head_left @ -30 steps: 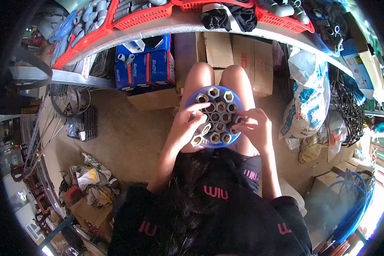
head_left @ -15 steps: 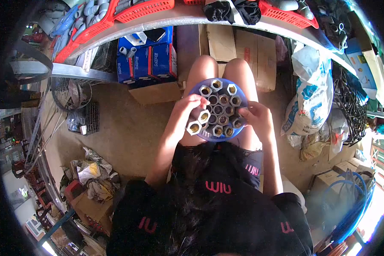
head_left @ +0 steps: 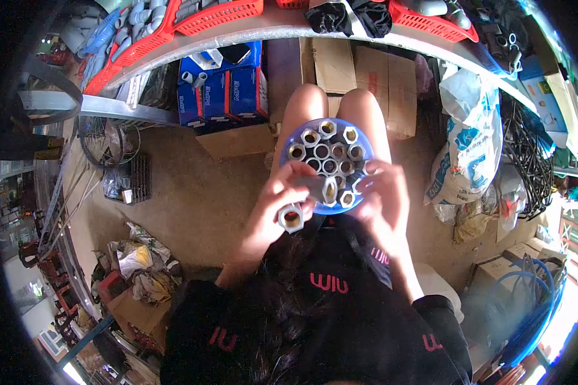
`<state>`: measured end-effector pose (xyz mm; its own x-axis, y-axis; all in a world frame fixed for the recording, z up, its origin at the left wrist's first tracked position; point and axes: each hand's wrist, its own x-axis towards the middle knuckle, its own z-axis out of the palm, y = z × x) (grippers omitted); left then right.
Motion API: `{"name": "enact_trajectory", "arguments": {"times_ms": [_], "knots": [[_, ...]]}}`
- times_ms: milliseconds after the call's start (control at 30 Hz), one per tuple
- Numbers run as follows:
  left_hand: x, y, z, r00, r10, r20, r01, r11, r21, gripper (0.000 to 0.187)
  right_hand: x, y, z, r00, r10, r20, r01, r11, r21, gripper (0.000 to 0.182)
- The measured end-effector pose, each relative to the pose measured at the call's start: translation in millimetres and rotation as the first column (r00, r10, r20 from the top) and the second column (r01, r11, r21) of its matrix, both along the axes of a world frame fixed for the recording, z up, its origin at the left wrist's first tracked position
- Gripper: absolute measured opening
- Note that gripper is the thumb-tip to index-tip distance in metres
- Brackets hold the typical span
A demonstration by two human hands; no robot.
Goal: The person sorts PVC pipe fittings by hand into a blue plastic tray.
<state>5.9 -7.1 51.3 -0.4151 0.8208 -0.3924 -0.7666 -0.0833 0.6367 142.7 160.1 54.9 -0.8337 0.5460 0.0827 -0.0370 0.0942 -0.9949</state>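
Note:
A round blue container [head_left: 364, 142] rests on my lap between the thighs, filled with several grey fittings that have hexagonal rims and brass-coloured insides. My left hand [head_left: 273, 202] is closed around grey fittings over the container's lower left side. One held fitting [head_left: 291, 218] points its hexagonal end upward, outside the rim; another [head_left: 327, 190] lies tilted above the standing ones. On the container's right side, my right hand [head_left: 382, 192] is curled at the rim, its fingers blurred by motion, and what they hold cannot be made out.
Red baskets [head_left: 218, 17] of grey pipe fittings stand on the shelf ahead. Blue boxes [head_left: 221, 96] and cardboard boxes [head_left: 385, 83] sit beneath it. To the right is a white sack [head_left: 465, 147]; to the left, a wire basket [head_left: 140, 179].
My left hand has moved down with the fittings, and one now tilts over the container. Another fitting shows at the container's left side. My right hand has shifted inward and lower.

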Motion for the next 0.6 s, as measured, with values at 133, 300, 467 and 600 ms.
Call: {"name": "enact_trajectory", "arguments": {"times_ms": [133,300,467,600], "knots": [[26,9,18,0.995,-0.056,-0.084,0.04,0.983,-0.181,0.032,5,-21,-3,0.976,0.217,-0.002,-0.205,0.925,0.32,0.041],[20,-11,6,0.982,-0.127,0.137,0.136,0.989,-0.053,0.043,15,-8,-12,0.989,0.019,-0.147,-0.02,1.0,-0.005,0.038],[-3,-19,5,0.943,0.107,0.316,-0.145,0.984,0.102,0.049,9,25,-14,0.961,-0.27,-0.064,0.263,0.96,-0.099,0.042],[-13,-25,5,0.961,0.219,0.171,-0.232,0.971,0.058,0.043,1,34,-17,0.98,-0.176,-0.092,0.177,0.984,-0.003,0.036]]}}
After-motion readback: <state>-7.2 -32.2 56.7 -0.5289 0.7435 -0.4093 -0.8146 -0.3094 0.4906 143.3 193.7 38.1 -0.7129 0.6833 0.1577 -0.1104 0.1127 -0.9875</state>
